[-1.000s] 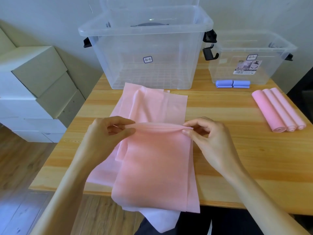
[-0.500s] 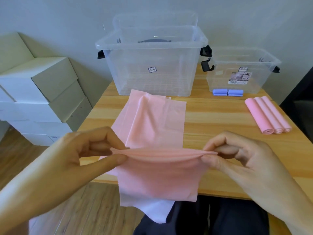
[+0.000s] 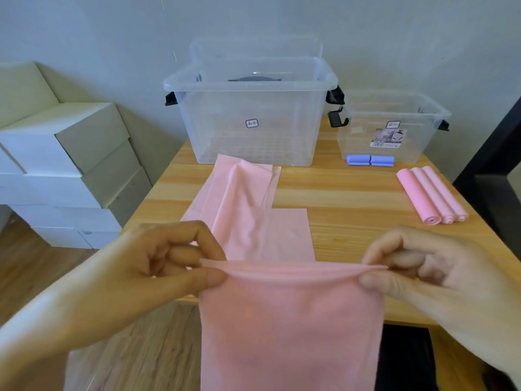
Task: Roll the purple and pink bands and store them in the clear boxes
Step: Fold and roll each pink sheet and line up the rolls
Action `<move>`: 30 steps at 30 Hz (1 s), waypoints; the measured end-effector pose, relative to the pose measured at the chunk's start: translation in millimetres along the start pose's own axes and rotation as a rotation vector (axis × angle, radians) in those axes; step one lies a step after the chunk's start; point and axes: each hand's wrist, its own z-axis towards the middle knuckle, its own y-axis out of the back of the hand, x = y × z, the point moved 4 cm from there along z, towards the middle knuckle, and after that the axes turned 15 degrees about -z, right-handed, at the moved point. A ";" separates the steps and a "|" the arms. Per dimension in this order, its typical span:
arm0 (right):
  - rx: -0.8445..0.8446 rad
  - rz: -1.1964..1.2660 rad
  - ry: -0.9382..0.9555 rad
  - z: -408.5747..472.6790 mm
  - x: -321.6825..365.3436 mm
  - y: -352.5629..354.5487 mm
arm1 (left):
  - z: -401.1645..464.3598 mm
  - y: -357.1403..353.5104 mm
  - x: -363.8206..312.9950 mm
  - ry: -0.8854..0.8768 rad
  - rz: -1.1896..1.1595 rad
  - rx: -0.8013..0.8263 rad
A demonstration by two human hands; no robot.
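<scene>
A long pink band is stretched flat between my hands above the table's near edge, its top edge folded into a thin roll. My left hand pinches the left end of that roll and my right hand pinches the right end. The band's far part lies on the table toward the large clear box. Three rolled pink bands lie side by side at the right. Two rolled purple bands rest in front of the small clear box.
Both clear boxes stand open at the back of the wooden table, near the wall. White cardboard boxes are stacked on the floor to the left. A dark object stands past the table's right edge.
My hands have lifted the pink band off the table and drawn it toward me, moving apart so the rolled edge is stretched wider. More of the band now hangs below the table's edge.
</scene>
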 end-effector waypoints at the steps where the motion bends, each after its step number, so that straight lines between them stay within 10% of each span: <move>1: 0.000 0.055 0.045 4.4 16.8 -2.2 | 7.7 1.8 7.1 0.007 0.002 0.018; 30: -0.091 -0.363 -0.271 162.6 -81.7 -68.9 | 173.6 34.7 119.8 0.083 0.342 -0.258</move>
